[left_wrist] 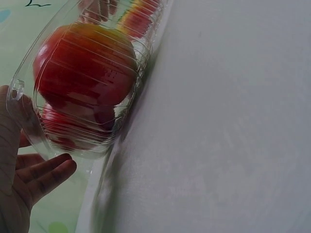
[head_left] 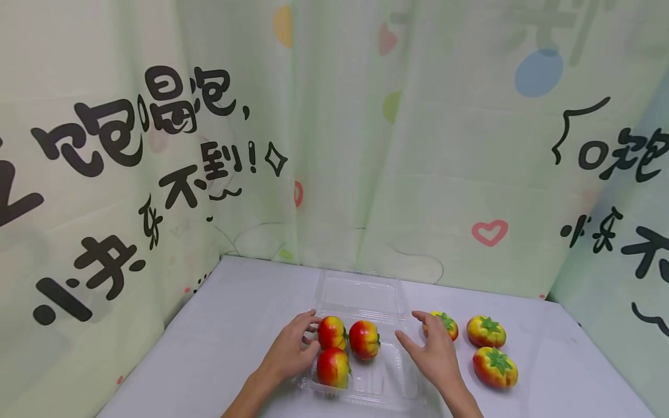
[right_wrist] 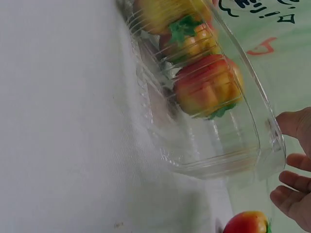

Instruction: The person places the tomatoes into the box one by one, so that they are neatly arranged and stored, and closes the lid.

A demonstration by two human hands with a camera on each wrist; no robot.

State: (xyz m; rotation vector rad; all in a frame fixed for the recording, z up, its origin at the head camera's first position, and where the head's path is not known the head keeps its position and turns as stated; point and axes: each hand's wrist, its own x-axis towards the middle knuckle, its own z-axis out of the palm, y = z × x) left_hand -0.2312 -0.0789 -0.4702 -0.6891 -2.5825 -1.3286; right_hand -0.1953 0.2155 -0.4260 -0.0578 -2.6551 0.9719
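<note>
A clear plastic clamshell box lies on the table with its lid folded back. Three red-and-yellow persimmons sit inside: one at the back left, one at the front left and one near the middle. My left hand is at the box's left side, thumb by the rim and fingers loosely extended beside the wall. Opposite it, my right hand is at the right rim, thumb and fingers spread apart, holding nothing.
Right of the box are three more persimmons: one partly hidden behind my right hand, one farther right and one nearer. A patterned curtain encloses the white table at the back and sides.
</note>
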